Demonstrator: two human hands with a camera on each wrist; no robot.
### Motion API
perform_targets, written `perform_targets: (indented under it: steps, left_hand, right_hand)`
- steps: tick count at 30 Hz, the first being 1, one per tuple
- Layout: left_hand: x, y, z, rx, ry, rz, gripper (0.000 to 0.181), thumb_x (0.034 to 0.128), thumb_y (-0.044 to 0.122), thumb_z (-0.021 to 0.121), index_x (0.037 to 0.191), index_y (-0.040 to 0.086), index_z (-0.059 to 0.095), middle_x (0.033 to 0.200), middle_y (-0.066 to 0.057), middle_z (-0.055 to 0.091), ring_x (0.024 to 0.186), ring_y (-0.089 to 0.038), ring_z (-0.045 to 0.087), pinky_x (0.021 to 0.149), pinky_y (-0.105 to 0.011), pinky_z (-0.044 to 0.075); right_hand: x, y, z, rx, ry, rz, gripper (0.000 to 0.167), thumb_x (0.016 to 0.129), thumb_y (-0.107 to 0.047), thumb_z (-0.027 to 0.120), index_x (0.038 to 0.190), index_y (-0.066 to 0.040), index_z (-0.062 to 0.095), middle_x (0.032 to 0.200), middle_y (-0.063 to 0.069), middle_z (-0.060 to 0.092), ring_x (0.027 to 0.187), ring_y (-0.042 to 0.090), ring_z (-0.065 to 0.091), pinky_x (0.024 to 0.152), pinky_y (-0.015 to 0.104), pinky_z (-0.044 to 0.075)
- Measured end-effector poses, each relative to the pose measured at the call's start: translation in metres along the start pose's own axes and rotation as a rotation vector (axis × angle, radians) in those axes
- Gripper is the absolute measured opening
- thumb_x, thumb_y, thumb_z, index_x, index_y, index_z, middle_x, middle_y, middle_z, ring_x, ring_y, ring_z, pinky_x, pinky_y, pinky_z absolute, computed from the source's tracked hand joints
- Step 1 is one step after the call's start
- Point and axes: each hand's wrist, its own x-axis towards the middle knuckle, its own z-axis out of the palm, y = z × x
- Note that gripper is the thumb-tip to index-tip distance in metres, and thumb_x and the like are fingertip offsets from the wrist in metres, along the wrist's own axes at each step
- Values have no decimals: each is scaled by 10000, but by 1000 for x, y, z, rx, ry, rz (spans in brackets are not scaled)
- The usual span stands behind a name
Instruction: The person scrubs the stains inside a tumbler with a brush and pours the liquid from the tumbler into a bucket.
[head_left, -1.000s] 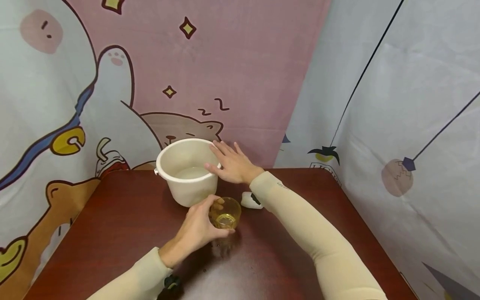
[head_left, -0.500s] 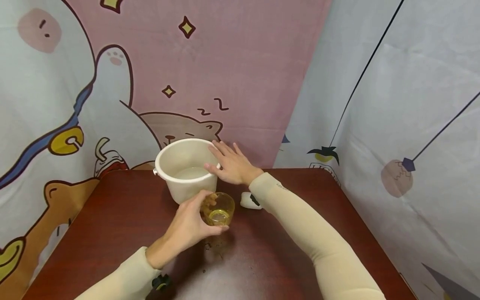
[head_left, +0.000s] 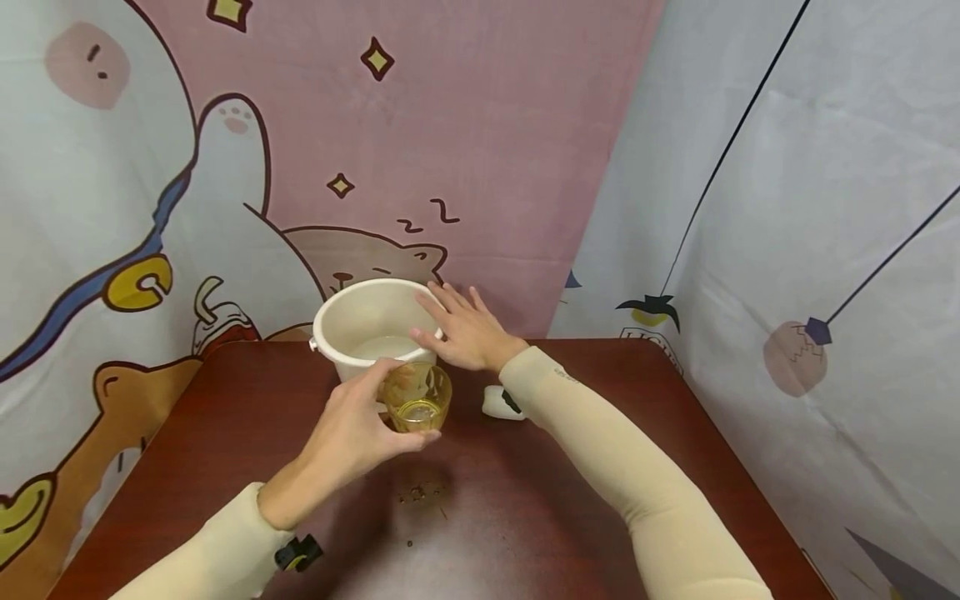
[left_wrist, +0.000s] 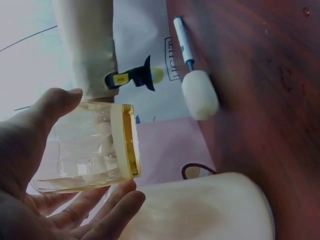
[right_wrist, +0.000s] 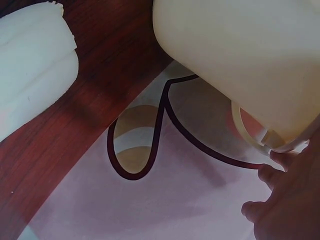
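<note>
My left hand (head_left: 337,433) grips a yellow-tinted clear glass cup (head_left: 417,402), thumb on one side and fingers on the other. In the left wrist view the cup (left_wrist: 90,147) looks see-through, with its thick yellow base facing away from the palm. The cup is raised in front of a white bucket (head_left: 324,345); its lower front is partly hidden. My right hand (head_left: 474,332) rests on the bucket's right rim, fingers extended and spread. In the right wrist view its fingertips (right_wrist: 270,175) lie by the rim and the bucket's handle (right_wrist: 242,125).
A white sponge brush (left_wrist: 200,95) with a slim handle lies on the red-brown table (head_left: 570,500), right of the bucket and partly under the right forearm. Several water drops (head_left: 418,493) dot the tabletop. A printed cloth (head_left: 487,125) hangs behind the table.
My left hand has lifted the cup and carried it leftward, nearer to the bucket's front. The right hand stays on the bucket rim, and the bucket has not visibly moved.
</note>
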Motion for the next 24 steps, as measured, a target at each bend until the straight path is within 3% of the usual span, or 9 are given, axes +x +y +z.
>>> perform_targets:
  steps: [6,12,18,24]
  left_hand:
    - [7,1,-16,-33,14,3,825,752,401,1125,1420,167,702,1265,-45,849,950,-182,805,801,-403,693]
    - [16,1,-31,-61,19,-33,812,769,381,1120,1421,143,698,1310,-97,842,1008,-274,870,842,-478,734]
    - [27,1,-46,-27,34,-64,829,809,405,1097,1463,133,668,1325,-128,817,1028,-340,851,849,-532,731]
    - [39,-2,-59,7,50,-75,841,833,430,1076,1499,142,652,1377,-107,792,1087,-345,819,873,-547,711]
  right_hand:
    - [0,0,1,3,5,-2,867,1179,-772,291,1888,-290,165,1983,82,153,1845,359,174,1482,682,86]
    - [1,1,3,-18,20,-15,849,1192,-744,295,1883,-260,198,1974,107,186,1837,378,204,1472,704,124]
    - [1,2,3,-33,14,-18,797,1203,-644,338,1885,-260,185,1980,85,167,1844,353,183,1485,672,108]
    - [0,1,1,-1,9,-12,826,1196,-696,330,1885,-265,184,1982,77,163,1846,347,178,1485,674,94]
